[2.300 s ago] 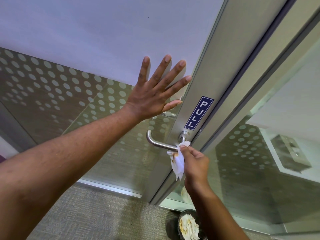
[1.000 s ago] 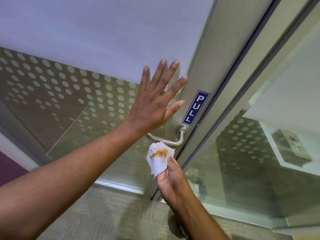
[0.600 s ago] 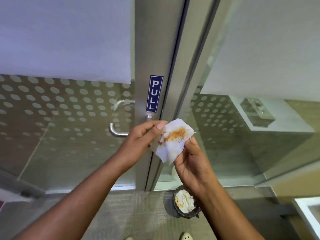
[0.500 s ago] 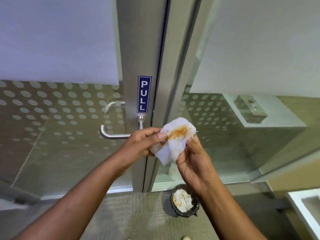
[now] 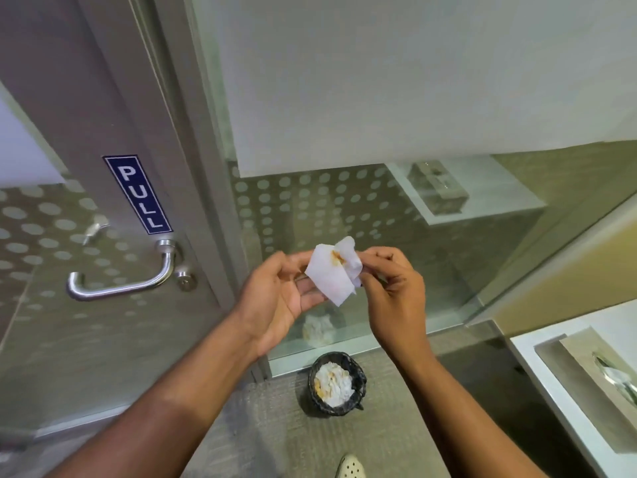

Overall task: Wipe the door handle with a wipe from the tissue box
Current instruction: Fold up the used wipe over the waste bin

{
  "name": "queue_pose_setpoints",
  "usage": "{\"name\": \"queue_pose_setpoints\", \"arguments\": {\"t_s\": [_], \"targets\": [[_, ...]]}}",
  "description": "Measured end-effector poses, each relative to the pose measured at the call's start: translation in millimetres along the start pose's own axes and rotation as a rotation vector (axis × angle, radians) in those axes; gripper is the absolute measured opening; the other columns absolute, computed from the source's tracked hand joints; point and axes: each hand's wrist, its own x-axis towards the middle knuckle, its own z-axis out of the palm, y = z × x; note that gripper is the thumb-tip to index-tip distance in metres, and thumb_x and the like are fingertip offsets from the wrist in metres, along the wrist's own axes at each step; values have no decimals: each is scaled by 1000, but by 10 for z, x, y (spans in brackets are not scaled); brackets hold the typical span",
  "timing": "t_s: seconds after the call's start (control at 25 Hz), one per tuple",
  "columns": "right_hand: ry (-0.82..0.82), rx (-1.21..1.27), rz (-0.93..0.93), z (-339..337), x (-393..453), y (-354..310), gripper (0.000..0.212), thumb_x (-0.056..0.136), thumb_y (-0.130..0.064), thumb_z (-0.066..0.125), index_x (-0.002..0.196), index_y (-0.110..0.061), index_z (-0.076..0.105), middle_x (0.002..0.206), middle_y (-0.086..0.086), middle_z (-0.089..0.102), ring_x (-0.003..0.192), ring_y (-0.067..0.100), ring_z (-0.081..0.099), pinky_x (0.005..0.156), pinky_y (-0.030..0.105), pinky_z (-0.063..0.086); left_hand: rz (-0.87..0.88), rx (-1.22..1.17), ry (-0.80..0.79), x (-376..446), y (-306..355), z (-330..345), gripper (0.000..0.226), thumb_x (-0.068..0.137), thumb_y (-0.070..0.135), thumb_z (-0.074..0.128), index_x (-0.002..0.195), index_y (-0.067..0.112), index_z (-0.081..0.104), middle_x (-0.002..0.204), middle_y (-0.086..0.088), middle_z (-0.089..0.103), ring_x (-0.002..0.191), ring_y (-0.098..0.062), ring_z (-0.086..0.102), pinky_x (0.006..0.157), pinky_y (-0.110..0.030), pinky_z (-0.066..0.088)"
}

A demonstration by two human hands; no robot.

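Observation:
A white wipe [image 5: 332, 274] with an orange-brown stain is folded between both hands in front of the glass wall. My left hand [image 5: 275, 298] pinches its left edge and my right hand [image 5: 393, 288] pinches its right edge. The silver lever door handle [image 5: 120, 284] sits at the left on the door, below a blue PULL label [image 5: 138, 194], well apart from both hands. The tissue box [image 5: 596, 381] lies on a white ledge at the lower right.
A small black bin [image 5: 336, 384] holding crumpled stained wipes stands on the carpet below my hands, against the glass wall's base. The white ledge [image 5: 537, 384] runs along the right edge. A shoe tip [image 5: 350, 467] shows at the bottom.
My left hand left the door and joined the right on the wipe. The wipe came off the handle and is now folded over. The view swung right, putting the handle at the left.

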Motion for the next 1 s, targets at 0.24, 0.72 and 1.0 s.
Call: {"name": "queue_pose_setpoints", "arguments": {"t_s": [0.24,0.72,1.0], "targets": [[-169,85,84,-555,158,251,40,93,15,56,99,-15,82,107,2,79,102,11,74,90,30,60,148,296,39,318,-430,515,30,99,0,66,123,15,75,113,-6,82,97,-17,80,78,-27,64],[-232,-221,-229,-1199,47,766,25,90,6,72,108,-8,79,106,4,66,100,7,64,81,17,51,92,378,300,668,-1207,855,8,98,-3,71,99,4,72,79,-8,79,67,-15,75,67,-24,64],[-175,-192,195,-1035,69,1215,25,97,-6,64,113,-17,79,99,-15,73,94,-8,68,72,7,49,-34,329,300,891,-1546,590,12,99,7,72,107,16,71,85,3,80,78,-13,72,68,-25,53]]}}
